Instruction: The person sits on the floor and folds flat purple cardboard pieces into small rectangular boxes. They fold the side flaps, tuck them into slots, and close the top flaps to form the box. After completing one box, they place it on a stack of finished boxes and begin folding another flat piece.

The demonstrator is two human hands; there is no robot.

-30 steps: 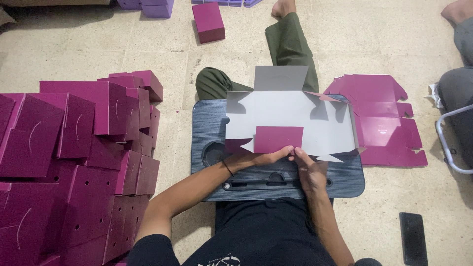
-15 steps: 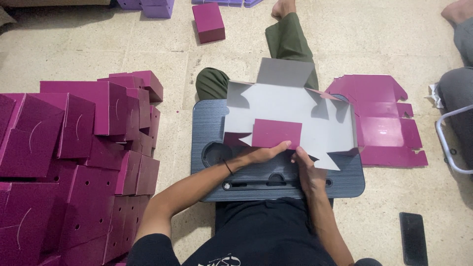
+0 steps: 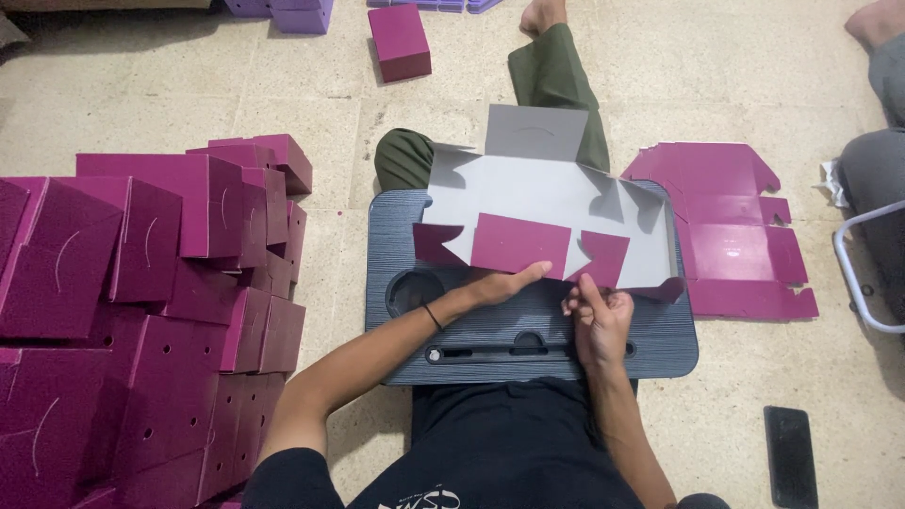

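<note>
Head view: we see a flat cardboard box blank [image 3: 551,193], grey inside and magenta outside, lying partly folded on a dark ribbed lap tray [image 3: 528,330] that serves as our tabletop, across the person's legs. Its near flaps are turned up, showing magenta: a wide centre flap [image 3: 520,245] and a smaller right flap [image 3: 601,257]. A grey lid panel sticks up at the far edge. Left hand [image 3: 504,283] is flat, fingers pressed together and extended, lying against the lower edge of the centre flap. Right hand [image 3: 596,316] is loosely curled, fingertips pinching the bottom corner of the right flap. Left of the tray we have a big heap of folded magenta boxes [image 3: 160,311] on the tiled floor [image 3: 735,85], some with small round holes and curved slits. Right of the tray, just beside it, lies a flat unfolded magenta blank [image 3: 731,236], outer side up. One more closed magenta box [image 3: 400,41] stands further off near the person's foot, and purple ones [image 3: 302,11] line the top edge. A black phone [image 3: 792,455] lies on the floor at lower right, well apart from the tray. Another person's grey-clad leg [image 3: 872,179] and a white tube frame [image 3: 863,273] show at the right edge. Nothing blocks our view of either hand.
</note>
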